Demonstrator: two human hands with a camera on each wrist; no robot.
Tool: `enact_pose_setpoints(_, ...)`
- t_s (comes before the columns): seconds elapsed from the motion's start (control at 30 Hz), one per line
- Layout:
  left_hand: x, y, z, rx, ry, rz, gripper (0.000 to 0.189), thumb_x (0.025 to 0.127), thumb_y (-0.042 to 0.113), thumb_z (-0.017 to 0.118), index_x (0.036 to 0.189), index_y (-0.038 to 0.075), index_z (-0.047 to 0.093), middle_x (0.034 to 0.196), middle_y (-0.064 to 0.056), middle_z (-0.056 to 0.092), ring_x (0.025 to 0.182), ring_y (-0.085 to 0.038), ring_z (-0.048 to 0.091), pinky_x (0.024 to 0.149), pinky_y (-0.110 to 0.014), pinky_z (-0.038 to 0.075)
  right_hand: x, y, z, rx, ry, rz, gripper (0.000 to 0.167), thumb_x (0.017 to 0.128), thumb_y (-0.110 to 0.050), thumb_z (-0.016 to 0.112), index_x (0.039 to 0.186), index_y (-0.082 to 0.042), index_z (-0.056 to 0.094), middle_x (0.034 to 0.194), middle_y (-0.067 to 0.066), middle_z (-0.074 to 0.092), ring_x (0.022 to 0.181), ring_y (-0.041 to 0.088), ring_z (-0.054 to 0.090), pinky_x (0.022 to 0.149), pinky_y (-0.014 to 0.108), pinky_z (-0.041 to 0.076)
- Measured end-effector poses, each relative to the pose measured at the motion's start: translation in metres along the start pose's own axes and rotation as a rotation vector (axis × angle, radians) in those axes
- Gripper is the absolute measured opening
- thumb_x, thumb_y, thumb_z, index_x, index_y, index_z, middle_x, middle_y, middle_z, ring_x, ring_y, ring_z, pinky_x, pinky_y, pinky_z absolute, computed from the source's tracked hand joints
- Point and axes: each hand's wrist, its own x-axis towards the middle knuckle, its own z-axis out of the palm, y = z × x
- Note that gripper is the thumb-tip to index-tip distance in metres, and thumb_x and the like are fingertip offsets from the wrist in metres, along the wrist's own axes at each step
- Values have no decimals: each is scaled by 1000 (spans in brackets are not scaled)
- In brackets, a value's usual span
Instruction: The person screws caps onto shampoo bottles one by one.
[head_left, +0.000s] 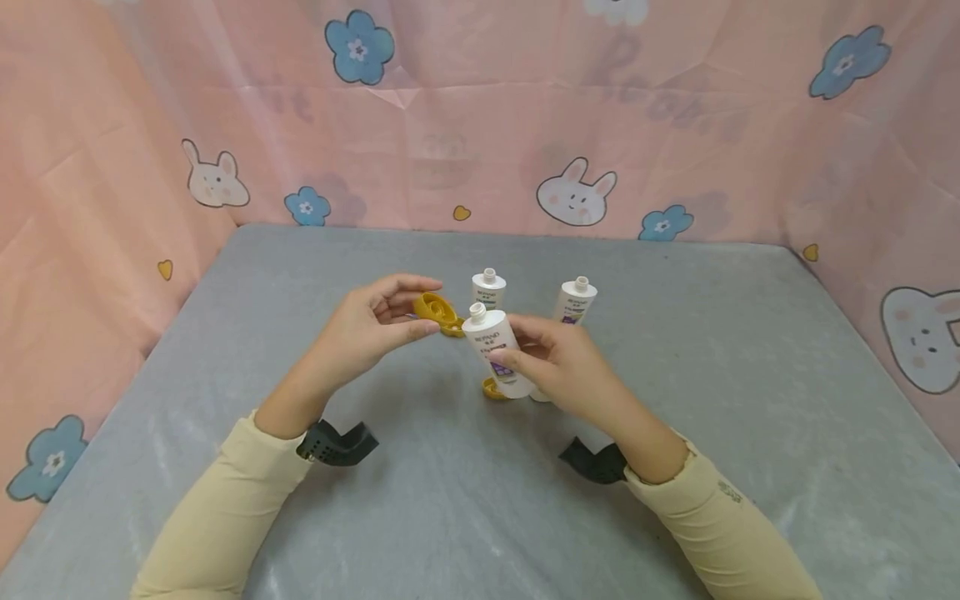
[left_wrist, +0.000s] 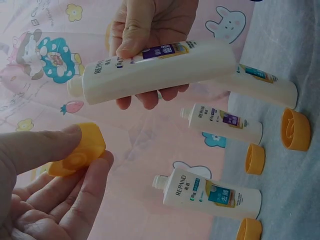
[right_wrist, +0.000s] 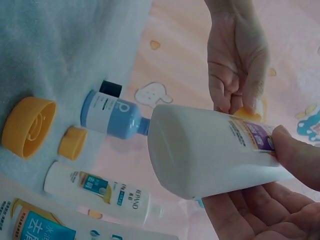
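Note:
My left hand [head_left: 367,321] pinches a yellow flip-top cap [left_wrist: 82,150] between thumb and fingers, its hollow side partly showing in the head view. A white shampoo bottle [head_left: 495,354] with a purple label is gripped by my right hand [head_left: 566,362]. That bottle is tilted, its bare neck [head_left: 477,312] leaning toward the cap; a gap separates the two. From the right wrist camera, the bottle's base [right_wrist: 170,152] faces the lens, and my left hand [right_wrist: 237,65] is beyond with the cap partly hidden.
Uncapped white bottles stand behind: one with a teal label [left_wrist: 210,195], one with a purple label [left_wrist: 227,122], another teal-labelled one [left_wrist: 270,85]. Yellow caps [left_wrist: 296,129] lie beside them on the grey cloth [head_left: 420,517]. A blue bottle [right_wrist: 111,114] stands by a black cap [right_wrist: 111,88].

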Motion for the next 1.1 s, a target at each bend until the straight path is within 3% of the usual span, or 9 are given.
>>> enact_pose_setpoints(0.13,-1,0,1,-21,19,-17,37,89,7,74,121,3,57,120,-13,67,106,-19,67,85,-23,59,1,-1,-1,8,0,8,33,90,-12,73,121,-1,67,116,15,72,102,27,72,89,42,61)
enact_pose_setpoints(0.23,0,0,1,-25,27,10,35,88,3,73,119,0,57,120,-16,66,104,-17,67,85,-23,59,1,0,-2,1,6,8,32,90,-13,74,119,-1,67,114,14,73,101,26,72,89,42,61)
enact_pose_setpoints(0.53,-3,1,3,-26,22,87,40,92,5,69,131,4,60,125,-13,64,113,-20,64,91,-23,57,2,0,2,-23,3,-38,40,92,-13,70,130,-3,63,118,14,71,105,27,70,94,44,58)
enact_pose_setpoints(0.73,-6,6,6,-41,36,81,36,92,4,70,126,1,59,122,-15,67,107,-15,66,88,-22,59,1,3,5,-71,23,-46,38,90,-15,73,126,-4,67,116,12,73,101,26,72,90,43,60)
enact_pose_setpoints(0.93,-8,7,5,-30,36,94,34,90,3,71,124,1,65,121,-15,67,108,-24,67,87,-23,59,1,1,6,-100,7,-87,36,90,-12,73,124,-2,67,116,11,73,101,24,71,91,43,60)
enact_pose_setpoints(1.1,-9,7,4,-23,29,77,35,89,4,73,124,2,68,121,-14,70,100,-18,71,86,-24,60,0,-1,5,-108,-21,-110,36,91,-13,72,125,-3,67,114,10,73,99,22,70,90,43,60)
